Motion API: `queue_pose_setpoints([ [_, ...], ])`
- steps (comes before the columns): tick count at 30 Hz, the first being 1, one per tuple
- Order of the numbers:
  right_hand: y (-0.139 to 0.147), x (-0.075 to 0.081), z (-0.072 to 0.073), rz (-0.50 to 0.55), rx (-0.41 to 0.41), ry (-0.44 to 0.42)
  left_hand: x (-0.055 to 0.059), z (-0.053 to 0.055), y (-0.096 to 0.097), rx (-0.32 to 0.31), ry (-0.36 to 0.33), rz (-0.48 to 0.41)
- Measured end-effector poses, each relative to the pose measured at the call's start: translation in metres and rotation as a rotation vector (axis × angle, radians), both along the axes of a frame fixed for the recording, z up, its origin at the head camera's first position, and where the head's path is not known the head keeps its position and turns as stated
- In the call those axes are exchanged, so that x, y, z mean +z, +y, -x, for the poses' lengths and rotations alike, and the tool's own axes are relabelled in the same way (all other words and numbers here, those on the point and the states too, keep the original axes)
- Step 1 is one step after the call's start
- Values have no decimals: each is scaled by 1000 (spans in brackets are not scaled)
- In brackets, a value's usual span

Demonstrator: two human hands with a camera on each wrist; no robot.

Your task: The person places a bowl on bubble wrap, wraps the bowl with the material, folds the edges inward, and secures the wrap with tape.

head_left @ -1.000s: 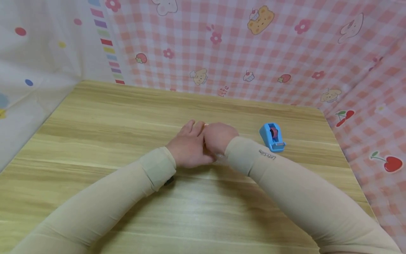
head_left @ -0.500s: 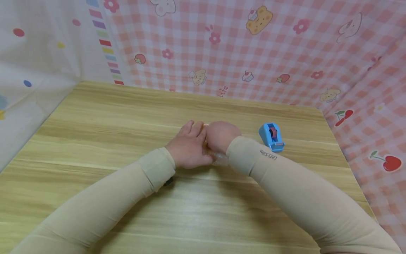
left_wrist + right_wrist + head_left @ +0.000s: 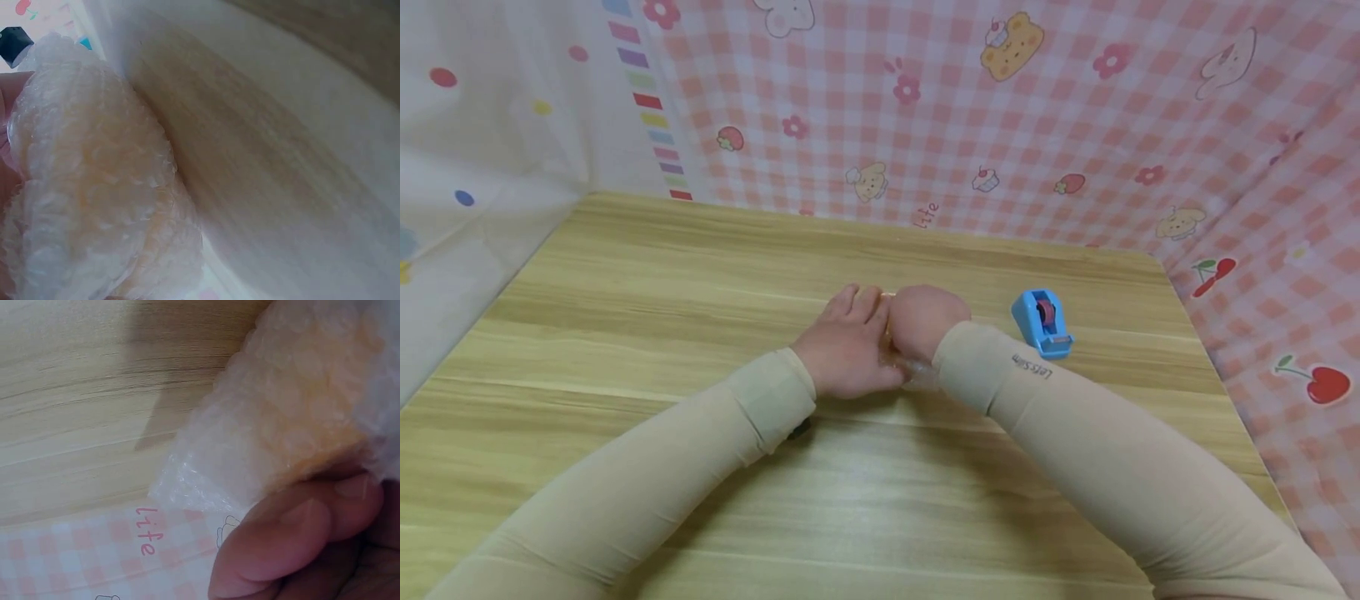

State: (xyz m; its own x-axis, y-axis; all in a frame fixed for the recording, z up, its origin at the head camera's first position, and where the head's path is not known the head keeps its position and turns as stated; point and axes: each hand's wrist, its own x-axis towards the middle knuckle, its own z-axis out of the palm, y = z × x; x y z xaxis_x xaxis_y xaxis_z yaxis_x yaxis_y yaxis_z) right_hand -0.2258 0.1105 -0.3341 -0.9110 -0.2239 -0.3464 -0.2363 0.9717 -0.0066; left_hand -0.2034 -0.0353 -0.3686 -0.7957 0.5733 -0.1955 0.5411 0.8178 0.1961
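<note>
A bubble-wrapped bundle (image 3: 94,169) with a yellowish-orange thing showing faintly through the layers is between my two hands, close over the table. What is wrapped inside is blurred by the plastic. My left hand (image 3: 848,346) holds the bundle from the left, thumb on the near side and fingers toward the far side. From the right, my right hand (image 3: 927,321) grips it with bent fingers (image 3: 281,540), as the right wrist view shows. In the head view both hands cover most of the bundle; only a strip of clear bubble wrap (image 3: 922,377) shows below them.
A blue tape dispenser (image 3: 1042,323) with a reddish roll stands on the wood-grain table (image 3: 850,517), right of my hands. A pink checked cloth (image 3: 850,83) hangs behind the table and along its right side. White dotted cloth (image 3: 497,108) hangs at the left.
My right hand has shifted slightly to the right, and a little more bubble wrap shows between the hands. The left hand keeps its place; the tape dispenser has not moved.
</note>
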Motion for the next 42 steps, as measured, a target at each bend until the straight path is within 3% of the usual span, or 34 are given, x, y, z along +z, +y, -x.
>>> queue_pose_setpoints([
  [8, -2, -1, -1, -86, -20, 26, 0, 0, 1, 2, 3, 2],
  [15, 5, -8, 1, -162, 14, 194, 1, 0, 1, -4, 6, 24],
  [24, 18, -9, 8, -20, -111, 93, 1, 0, 2, 16, -20, 38],
  [30, 21, -7, 9, 3, -125, 38, 0, 0, 2, 16, -16, 34],
  [42, 24, -13, 11, 41, -129, 19, 1, 0, 4, 25, -30, 34],
])
